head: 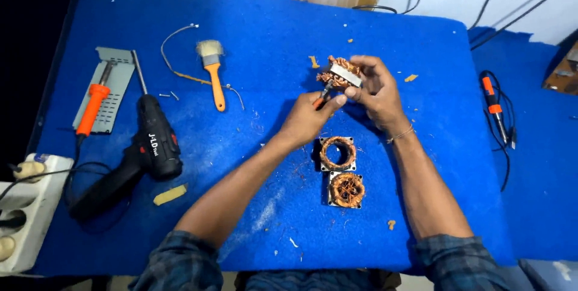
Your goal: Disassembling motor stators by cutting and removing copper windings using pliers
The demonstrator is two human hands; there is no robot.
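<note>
Nearest the camera, at the bottom of the frame, two plaid sleeves lead up into bare forearms that meet over the middle of a blue felt-covered table (253, 56). Just above the sleeves, in the lower centre, two square motor stators (338, 153) wound with copper wire lie touching one another, one above the other.

A third stator (341, 74) is held off the table in the upper centre of the frame. The right hand (374, 92) has its fingers closed around the metal core from the right side. The left hand (307, 119) is closed on a small red-handled tool (321, 98), probably pliers or cutters, whose tip meets the loosened copper winding.

The stator looks dense and stiff in its laminated steel core, so the flat outer faces are likely the sound place to grip. The copper strands look thin, springy and easily snagged, with sharp cut ends.

Counted about the table:
- three stators
- two orange-handled soldering irons, one at the left on a grey metal stand (106, 86), one at the right edge (492, 104)
- one black cordless drill (135, 158) at left
- one orange-handled brush (212, 68) at upper left
- one white power strip (27, 206) at the lower left edge

Scraps of wire and yellowish insulation are scattered across the felt.
</note>
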